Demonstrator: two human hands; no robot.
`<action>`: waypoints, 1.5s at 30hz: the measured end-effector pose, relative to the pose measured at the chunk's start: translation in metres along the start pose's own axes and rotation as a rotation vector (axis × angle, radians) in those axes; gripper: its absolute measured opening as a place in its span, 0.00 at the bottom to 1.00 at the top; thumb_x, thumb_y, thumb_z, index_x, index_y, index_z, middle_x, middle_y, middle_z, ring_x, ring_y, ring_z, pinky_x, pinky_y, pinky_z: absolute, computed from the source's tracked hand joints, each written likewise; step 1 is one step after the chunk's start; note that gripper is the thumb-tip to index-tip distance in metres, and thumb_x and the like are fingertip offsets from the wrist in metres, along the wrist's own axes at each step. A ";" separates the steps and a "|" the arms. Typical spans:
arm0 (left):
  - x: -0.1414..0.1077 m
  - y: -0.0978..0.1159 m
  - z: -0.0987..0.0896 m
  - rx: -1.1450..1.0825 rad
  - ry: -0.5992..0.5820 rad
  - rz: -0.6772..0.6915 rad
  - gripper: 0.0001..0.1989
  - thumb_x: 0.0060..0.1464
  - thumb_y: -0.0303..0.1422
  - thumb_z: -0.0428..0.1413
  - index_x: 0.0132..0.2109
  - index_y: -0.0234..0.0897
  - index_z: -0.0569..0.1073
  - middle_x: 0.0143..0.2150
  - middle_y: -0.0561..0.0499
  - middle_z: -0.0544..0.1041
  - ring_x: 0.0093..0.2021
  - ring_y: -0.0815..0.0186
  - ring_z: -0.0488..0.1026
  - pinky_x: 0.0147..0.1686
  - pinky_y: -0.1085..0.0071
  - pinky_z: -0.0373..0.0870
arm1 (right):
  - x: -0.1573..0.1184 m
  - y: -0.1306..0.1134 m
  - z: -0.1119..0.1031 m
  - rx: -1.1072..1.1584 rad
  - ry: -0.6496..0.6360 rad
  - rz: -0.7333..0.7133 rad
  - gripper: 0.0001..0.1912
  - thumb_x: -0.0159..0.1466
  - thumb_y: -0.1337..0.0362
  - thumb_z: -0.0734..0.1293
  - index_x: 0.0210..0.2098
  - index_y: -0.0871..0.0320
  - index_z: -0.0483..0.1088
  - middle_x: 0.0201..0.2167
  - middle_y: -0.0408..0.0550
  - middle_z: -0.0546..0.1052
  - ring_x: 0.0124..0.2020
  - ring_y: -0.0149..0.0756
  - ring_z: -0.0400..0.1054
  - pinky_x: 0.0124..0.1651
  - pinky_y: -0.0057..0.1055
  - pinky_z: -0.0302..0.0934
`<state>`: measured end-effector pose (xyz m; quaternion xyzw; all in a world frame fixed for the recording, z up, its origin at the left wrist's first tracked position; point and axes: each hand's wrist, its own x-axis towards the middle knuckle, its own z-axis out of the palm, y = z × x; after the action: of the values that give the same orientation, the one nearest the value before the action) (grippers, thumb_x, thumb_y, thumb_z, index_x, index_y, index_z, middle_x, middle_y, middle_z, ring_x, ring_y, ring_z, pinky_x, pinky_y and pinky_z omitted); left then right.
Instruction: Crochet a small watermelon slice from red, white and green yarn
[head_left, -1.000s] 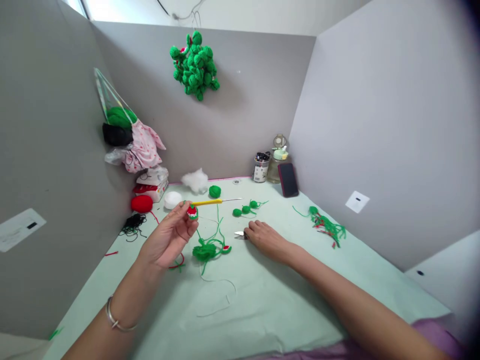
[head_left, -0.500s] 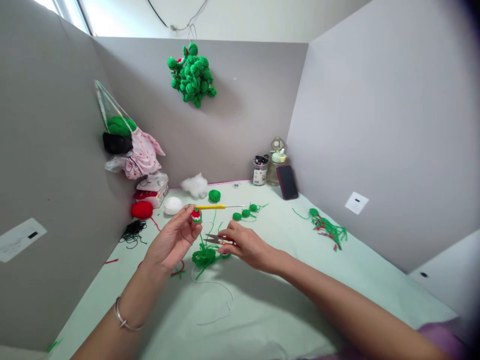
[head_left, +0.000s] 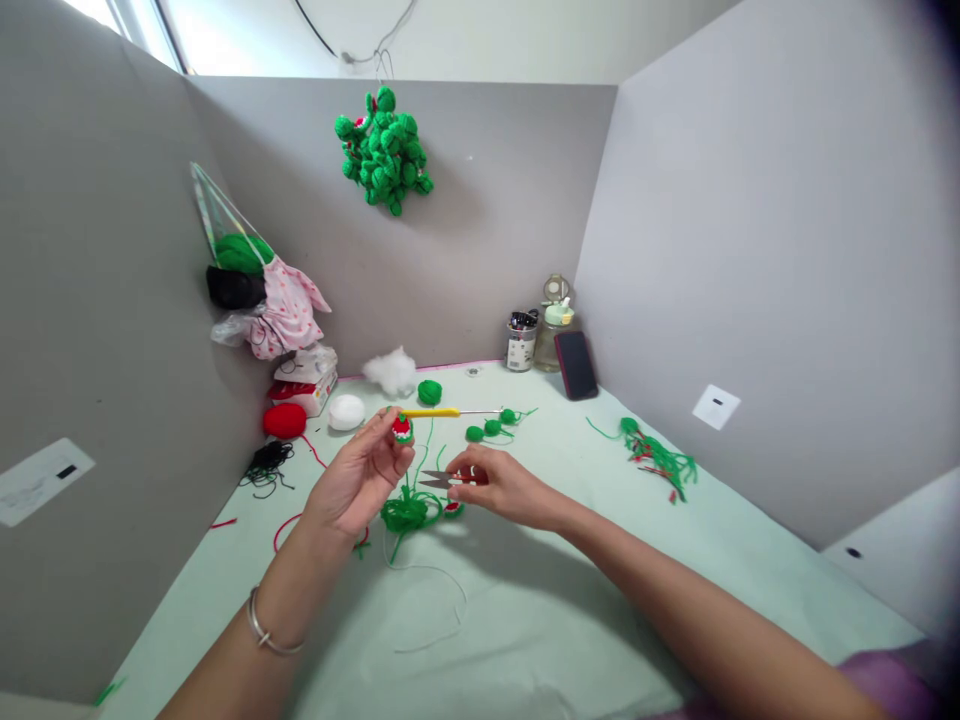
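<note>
My left hand [head_left: 360, 475] is closed on a small red, white and green crocheted piece [head_left: 403, 430], pinched at the fingertips. A yellow-handled crochet hook [head_left: 431, 413] lies along the same fingers, its metal shaft reaching right. In my right hand [head_left: 510, 485] are small thread snips [head_left: 435, 480], blades pointing left, just below and right of the piece. Underneath the snips lies a loose tangle of green yarn [head_left: 409, 510]. Beside it, a second red-and-green piece [head_left: 452, 509] shows partly below my right fingers.
Three small green crocheted balls [head_left: 491, 427] lie behind my right hand. Red [head_left: 283, 421], white [head_left: 346, 412] and green [head_left: 430, 392] yarn balls stand at the back left, near white stuffing [head_left: 391, 371]. A phone [head_left: 576, 365] leans at the back right; green yarn scraps [head_left: 660, 458] lie before it.
My left hand has shifted slightly right with the crocheted piece and hook. My right hand has also moved a little right, and the snips' blades look closer together.
</note>
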<state>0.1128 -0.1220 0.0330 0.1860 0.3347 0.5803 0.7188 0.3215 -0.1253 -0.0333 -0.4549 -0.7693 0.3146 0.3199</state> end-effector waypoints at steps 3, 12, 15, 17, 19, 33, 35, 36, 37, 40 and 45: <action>0.001 -0.006 0.003 0.001 -0.014 -0.008 0.14 0.69 0.19 0.55 0.34 0.35 0.77 0.25 0.55 0.81 0.23 0.72 0.80 0.22 0.80 0.77 | 0.001 -0.003 0.007 0.037 -0.003 -0.007 0.06 0.64 0.67 0.77 0.42 0.58 0.82 0.32 0.41 0.74 0.31 0.30 0.67 0.35 0.28 0.62; 0.005 -0.012 -0.003 0.017 -0.041 -0.012 0.16 0.72 0.19 0.51 0.36 0.36 0.76 0.28 0.55 0.82 0.25 0.72 0.82 0.24 0.81 0.78 | 0.009 0.020 0.008 0.009 0.098 -0.028 0.06 0.65 0.65 0.75 0.42 0.56 0.82 0.35 0.45 0.79 0.34 0.35 0.72 0.41 0.33 0.68; 0.004 -0.025 -0.014 0.041 -0.062 -0.026 0.13 0.69 0.18 0.54 0.37 0.35 0.77 0.29 0.54 0.83 0.27 0.72 0.82 0.26 0.81 0.79 | -0.009 0.033 -0.008 -0.058 0.196 -0.012 0.16 0.67 0.63 0.74 0.53 0.55 0.78 0.44 0.53 0.80 0.43 0.44 0.75 0.49 0.44 0.72; 0.003 -0.040 -0.021 0.074 -0.099 -0.046 0.09 0.64 0.18 0.60 0.36 0.35 0.78 0.30 0.54 0.82 0.27 0.72 0.81 0.28 0.79 0.81 | -0.023 0.033 -0.012 -0.076 0.235 -0.039 0.32 0.64 0.60 0.77 0.65 0.52 0.71 0.57 0.58 0.77 0.56 0.51 0.73 0.55 0.48 0.72; 0.003 -0.055 -0.027 0.123 -0.156 -0.063 0.06 0.59 0.21 0.67 0.36 0.33 0.79 0.30 0.53 0.82 0.27 0.71 0.79 0.30 0.76 0.82 | -0.033 0.026 -0.009 -0.043 0.231 -0.107 0.40 0.65 0.56 0.77 0.72 0.47 0.61 0.58 0.55 0.76 0.57 0.48 0.73 0.57 0.46 0.73; -0.005 -0.071 -0.032 0.343 -0.369 -0.027 0.20 0.44 0.34 0.78 0.44 0.38 0.83 0.40 0.50 0.85 0.41 0.66 0.80 0.46 0.71 0.78 | -0.049 -0.007 0.005 0.215 0.416 -0.360 0.14 0.76 0.57 0.66 0.54 0.48 0.81 0.43 0.49 0.85 0.42 0.39 0.77 0.48 0.39 0.72; -0.006 -0.071 -0.031 0.343 -0.365 -0.028 0.20 0.45 0.35 0.78 0.45 0.39 0.83 0.40 0.50 0.85 0.38 0.67 0.81 0.46 0.71 0.77 | -0.050 -0.008 0.007 0.278 0.444 -0.311 0.14 0.76 0.54 0.66 0.52 0.49 0.82 0.42 0.49 0.84 0.43 0.40 0.77 0.50 0.40 0.73; -0.006 -0.071 -0.031 0.341 -0.363 -0.028 0.21 0.45 0.35 0.78 0.46 0.39 0.83 0.40 0.51 0.85 0.37 0.68 0.81 0.46 0.72 0.77 | -0.050 -0.008 0.008 0.297 0.451 -0.299 0.14 0.76 0.53 0.66 0.51 0.49 0.82 0.42 0.49 0.84 0.43 0.40 0.77 0.51 0.41 0.73; -0.007 -0.071 -0.031 0.340 -0.360 -0.028 0.21 0.45 0.35 0.78 0.46 0.38 0.83 0.40 0.51 0.85 0.37 0.68 0.81 0.46 0.72 0.78 | -0.050 -0.007 0.009 0.307 0.453 -0.293 0.14 0.75 0.53 0.67 0.50 0.50 0.83 0.42 0.50 0.84 0.44 0.40 0.77 0.52 0.42 0.73; -0.008 -0.075 -0.030 0.334 -0.352 -0.027 0.21 0.44 0.36 0.79 0.44 0.36 0.83 0.39 0.51 0.84 0.35 0.69 0.80 0.45 0.72 0.78 | -0.047 -0.007 0.011 0.310 0.443 -0.284 0.12 0.74 0.53 0.69 0.47 0.50 0.83 0.42 0.50 0.84 0.44 0.41 0.77 0.52 0.42 0.73; -0.008 -0.085 -0.030 0.345 -0.321 0.011 0.22 0.43 0.44 0.78 0.37 0.38 0.79 0.30 0.55 0.80 0.31 0.69 0.77 0.40 0.71 0.80 | -0.044 -0.009 0.013 0.358 0.414 -0.229 0.12 0.63 0.56 0.79 0.44 0.51 0.83 0.41 0.48 0.84 0.44 0.41 0.77 0.50 0.41 0.74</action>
<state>0.1509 -0.1553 -0.0418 0.3979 0.3095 0.4813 0.7171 0.3238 -0.1709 -0.0433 -0.3562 -0.6663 0.3077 0.5783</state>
